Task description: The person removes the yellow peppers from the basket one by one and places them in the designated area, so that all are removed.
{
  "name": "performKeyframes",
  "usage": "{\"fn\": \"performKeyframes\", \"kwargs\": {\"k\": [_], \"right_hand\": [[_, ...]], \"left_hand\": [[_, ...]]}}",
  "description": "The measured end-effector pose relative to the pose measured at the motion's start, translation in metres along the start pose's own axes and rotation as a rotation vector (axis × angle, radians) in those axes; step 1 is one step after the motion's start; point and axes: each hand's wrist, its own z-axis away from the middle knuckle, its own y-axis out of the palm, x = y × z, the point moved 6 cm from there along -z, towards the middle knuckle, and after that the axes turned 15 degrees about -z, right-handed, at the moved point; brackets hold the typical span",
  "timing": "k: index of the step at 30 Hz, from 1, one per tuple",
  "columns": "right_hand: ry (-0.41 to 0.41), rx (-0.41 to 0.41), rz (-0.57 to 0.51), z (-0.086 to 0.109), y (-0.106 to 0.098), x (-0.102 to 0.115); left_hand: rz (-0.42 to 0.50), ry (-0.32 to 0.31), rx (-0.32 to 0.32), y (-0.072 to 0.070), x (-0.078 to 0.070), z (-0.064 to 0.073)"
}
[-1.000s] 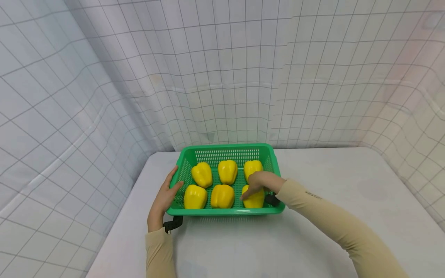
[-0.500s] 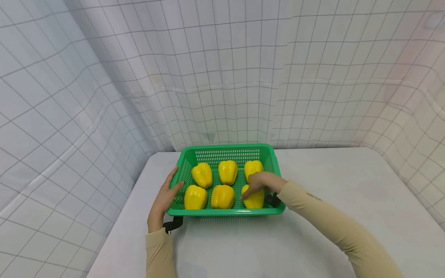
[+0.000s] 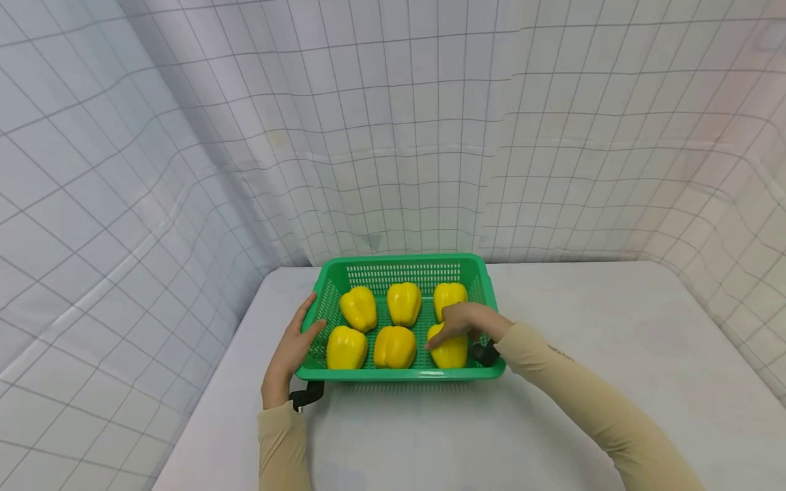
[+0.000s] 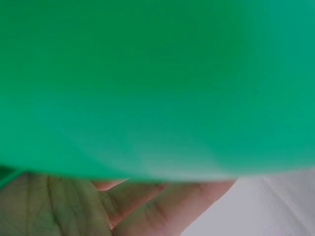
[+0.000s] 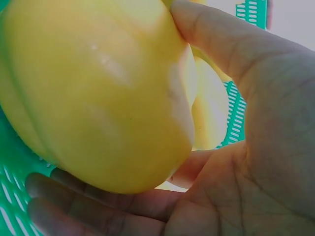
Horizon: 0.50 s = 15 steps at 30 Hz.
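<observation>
A green plastic basket [image 3: 402,374] holds several yellow bell peppers [image 3: 394,347] in two rows. My left hand [image 3: 291,346] holds the basket's left rim, thumb over the inner side and fingers along the outside. In the left wrist view, the green rim [image 4: 157,98] fills most of the picture and hides part of that hand. Inside the basket my right hand [image 3: 462,320] grips the front right bell pepper [image 3: 451,353]. The right wrist view has the thumb on one side of this pepper [image 5: 108,98] and the fingers curved beneath it.
The basket stands on a white table [image 3: 583,327]. Behind it and at both sides hang white curtains [image 3: 393,136] with a dark grid. Another yellow pepper [image 3: 449,295] sits just behind my right hand. Black wrist cameras [image 3: 307,394] are strapped below the hands.
</observation>
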Motion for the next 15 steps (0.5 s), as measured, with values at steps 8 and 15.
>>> {"fn": "performKeyframes", "kwargs": {"k": [8,15], "right_hand": [[-0.015,-0.003,0.000,0.0010,-0.0007,-0.0016],[-0.041,0.003,-0.030,0.0062,-0.0025,0.0001]], "left_hand": [[0.005,0.000,-0.002,0.0013,0.0019,-0.0010],[0.001,-0.008,-0.001,0.0010,0.0012,-0.0004]]}}
